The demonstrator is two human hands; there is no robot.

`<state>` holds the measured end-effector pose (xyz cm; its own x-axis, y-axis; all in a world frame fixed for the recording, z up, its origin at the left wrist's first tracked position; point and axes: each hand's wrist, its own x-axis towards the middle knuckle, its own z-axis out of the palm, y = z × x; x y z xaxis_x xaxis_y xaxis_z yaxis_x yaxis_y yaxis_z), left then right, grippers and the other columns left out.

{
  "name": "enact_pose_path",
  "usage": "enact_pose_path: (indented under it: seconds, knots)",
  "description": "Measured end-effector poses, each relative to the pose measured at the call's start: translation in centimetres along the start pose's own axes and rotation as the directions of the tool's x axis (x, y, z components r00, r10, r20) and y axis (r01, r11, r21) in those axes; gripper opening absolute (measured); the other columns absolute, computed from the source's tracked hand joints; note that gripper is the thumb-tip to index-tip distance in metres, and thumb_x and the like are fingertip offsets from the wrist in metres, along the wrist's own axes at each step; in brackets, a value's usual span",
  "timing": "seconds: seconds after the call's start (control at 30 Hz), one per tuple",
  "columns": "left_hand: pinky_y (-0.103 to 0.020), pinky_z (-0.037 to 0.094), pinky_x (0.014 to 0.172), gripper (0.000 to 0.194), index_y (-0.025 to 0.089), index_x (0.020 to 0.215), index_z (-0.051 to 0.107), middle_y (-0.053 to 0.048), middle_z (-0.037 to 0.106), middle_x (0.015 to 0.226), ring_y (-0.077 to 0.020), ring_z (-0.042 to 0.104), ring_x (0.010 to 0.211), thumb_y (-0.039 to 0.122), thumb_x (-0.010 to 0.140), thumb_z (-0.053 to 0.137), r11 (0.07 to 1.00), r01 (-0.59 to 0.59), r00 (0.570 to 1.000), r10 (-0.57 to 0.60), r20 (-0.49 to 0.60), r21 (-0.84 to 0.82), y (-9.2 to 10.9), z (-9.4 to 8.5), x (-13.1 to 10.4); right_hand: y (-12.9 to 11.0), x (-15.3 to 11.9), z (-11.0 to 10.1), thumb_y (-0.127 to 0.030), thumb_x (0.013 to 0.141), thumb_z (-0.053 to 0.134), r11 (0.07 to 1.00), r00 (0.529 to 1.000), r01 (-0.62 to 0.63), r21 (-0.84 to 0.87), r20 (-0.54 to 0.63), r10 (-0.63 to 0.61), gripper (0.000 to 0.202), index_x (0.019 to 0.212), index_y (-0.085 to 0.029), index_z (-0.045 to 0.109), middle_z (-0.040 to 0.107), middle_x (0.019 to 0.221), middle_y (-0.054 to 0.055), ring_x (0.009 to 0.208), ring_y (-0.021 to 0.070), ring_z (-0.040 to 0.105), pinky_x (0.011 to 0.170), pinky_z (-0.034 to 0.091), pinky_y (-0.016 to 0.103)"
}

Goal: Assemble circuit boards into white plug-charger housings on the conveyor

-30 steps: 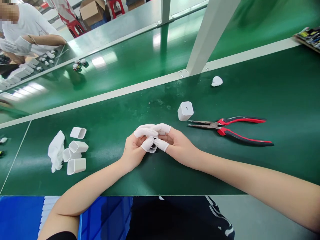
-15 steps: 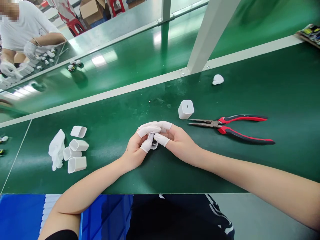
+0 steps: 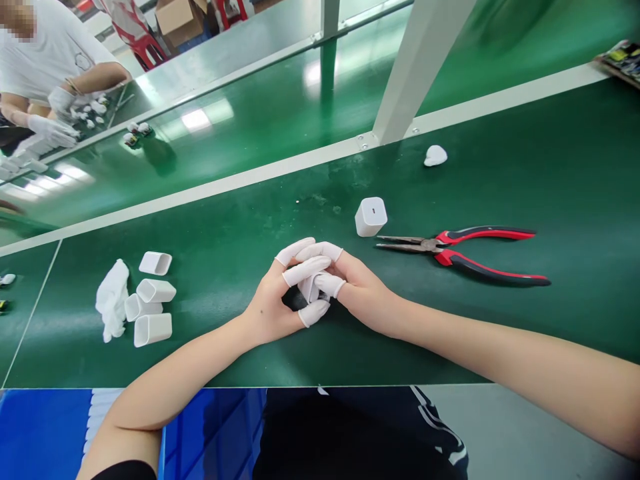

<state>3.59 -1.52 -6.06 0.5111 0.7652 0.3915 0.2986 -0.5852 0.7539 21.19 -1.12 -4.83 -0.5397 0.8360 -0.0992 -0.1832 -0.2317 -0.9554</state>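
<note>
Both hands meet over the green bench, with white finger cots on several fingertips. Between them is a small white charger housing (image 3: 309, 289), mostly hidden by the fingers, with a dark part showing at its lower edge. My left hand (image 3: 280, 293) is closed round it, fingers over the top and thumb underneath. From the other side my right hand (image 3: 357, 283) grips it, thumb pressed on its near face. A finished-looking white charger (image 3: 371, 217) with a port slot stands beyond my right hand. Long-nose pliers (image 3: 440, 247) with red and black handles lie to the right, jaws slightly apart.
Several hollow white housings (image 3: 153, 330) lie at the left beside a crumpled white glove or cloth (image 3: 113, 300). A white lump (image 3: 435, 156) rests farther back. A grey post (image 3: 423, 67) rises from the bench rail. Across it, a person (image 3: 55, 60) in white gloves handles parts.
My left thumb has shifted down and right, and my left fingers have spread over the housing. The housing has turned between my hands. The co-worker's hand has moved right.
</note>
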Motion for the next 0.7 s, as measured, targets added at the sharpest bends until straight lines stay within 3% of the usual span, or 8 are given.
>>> enact_pose_path:
  seconds: [0.23,0.53,0.7]
  knots:
    - [-0.046,0.05,0.097,0.056,0.025,0.124,0.057,-0.013,0.047,0.137,-0.0294,0.055,0.119,0.038,0.073,0.077,0.996,-0.024,0.999,0.028,-0.039,0.083,-0.3,0.0,-0.2,0.1,-0.3,-0.2,-0.01,0.074,0.05,0.971,1.0,-0.015,-0.24,-0.015,0.012,0.041,0.113,-0.023,0.052,0.052,0.075,-0.004,0.065,0.0112,0.05,0.057,0.043,0.023]
    - [-0.046,0.052,0.094,0.058,0.029,0.124,0.058,-0.01,0.054,0.129,-0.0289,0.056,0.116,0.049,0.072,0.074,0.974,-0.065,0.997,0.07,-0.019,0.215,0.2,-0.2,-0.3,0.1,0.2,-0.3,-0.011,0.069,0.053,0.979,0.998,0.047,-0.198,-0.023,-0.052,0.021,0.087,-0.015,0.063,0.059,0.072,-0.001,0.063,0.0129,0.058,0.055,0.046,0.024]
    - [-0.046,0.052,0.096,0.06,0.027,0.125,0.057,-0.01,0.054,0.129,-0.0303,0.054,0.12,0.05,0.072,0.074,0.991,0.058,0.997,-0.051,-0.056,0.121,0.0,0.2,-0.3,0.0,0.7,-1.0,-0.015,0.072,0.052,0.99,0.999,0.038,-0.133,0.031,-0.034,0.02,0.088,-0.016,0.064,0.062,0.071,-0.001,0.063,0.0126,0.059,0.055,0.047,0.023]
